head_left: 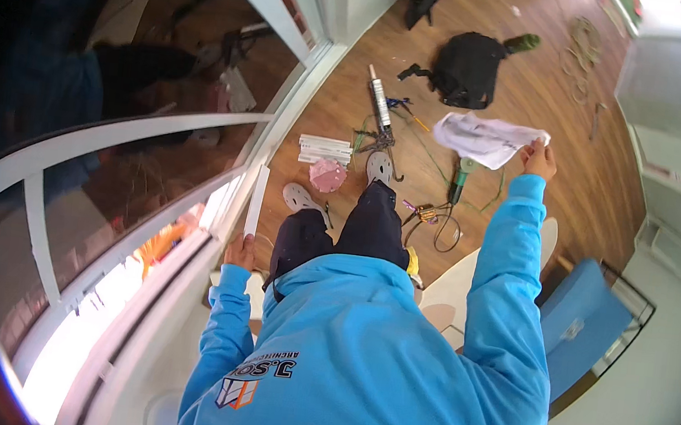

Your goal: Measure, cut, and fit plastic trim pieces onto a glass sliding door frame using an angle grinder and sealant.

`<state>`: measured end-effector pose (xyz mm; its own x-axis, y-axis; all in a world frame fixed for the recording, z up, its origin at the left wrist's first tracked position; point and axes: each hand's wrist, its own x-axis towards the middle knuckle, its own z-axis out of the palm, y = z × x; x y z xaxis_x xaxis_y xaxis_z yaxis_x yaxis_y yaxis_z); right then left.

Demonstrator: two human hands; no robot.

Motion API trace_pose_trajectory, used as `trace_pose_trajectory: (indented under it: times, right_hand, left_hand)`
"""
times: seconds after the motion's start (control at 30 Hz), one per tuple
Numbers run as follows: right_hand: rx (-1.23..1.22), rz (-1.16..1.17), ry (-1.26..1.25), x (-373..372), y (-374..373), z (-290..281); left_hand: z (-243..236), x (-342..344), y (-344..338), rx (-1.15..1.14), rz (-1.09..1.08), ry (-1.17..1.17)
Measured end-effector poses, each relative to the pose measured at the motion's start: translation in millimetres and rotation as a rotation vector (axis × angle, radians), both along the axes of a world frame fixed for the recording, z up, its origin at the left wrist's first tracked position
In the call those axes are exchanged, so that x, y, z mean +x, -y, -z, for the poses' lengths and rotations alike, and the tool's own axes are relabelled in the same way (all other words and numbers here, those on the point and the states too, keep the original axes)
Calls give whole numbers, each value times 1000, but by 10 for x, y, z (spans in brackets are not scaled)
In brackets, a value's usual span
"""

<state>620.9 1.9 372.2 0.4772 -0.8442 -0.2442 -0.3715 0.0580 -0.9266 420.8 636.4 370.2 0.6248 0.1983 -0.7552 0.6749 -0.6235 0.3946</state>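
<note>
My right hand (539, 159) is stretched out to the right, its fingers pinching the corner of a white cloth (485, 141) with dark marks. The cloth hangs out to the left over the floor, just above a green angle grinder (460, 180). Low on the left, beside the window frame, my left hand (240, 252) is closed on the lower end of a narrow white strip (257, 203). The strip points away from me along the frame.
A caulking gun (380, 106), white strips (324, 150), a pink round piece (327, 176) and cords lie around my feet. Farther off are a black backpack (467, 67) and coiled rope (583, 47). A white-framed window (131, 131) runs along the left; a blue padded seat (582, 322) stands right.
</note>
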Motion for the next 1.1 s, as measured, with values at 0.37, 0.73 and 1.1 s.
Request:
trace_pose_trajectory:
  times: [0.37,0.73,1.1]
  right_hand:
    - [1114,-936,-555,-55,-2426,702]
    - [1059,-803,25,434,-3457,-847]
    - [655,-1238,232,1062,-5022,-2639]
  left_hand:
    - [-519,686,1656,-394,-518,132]
    - [-1502,908,1116,-18,16,608]
    - [-2568,1616,274,306,-131,1258]
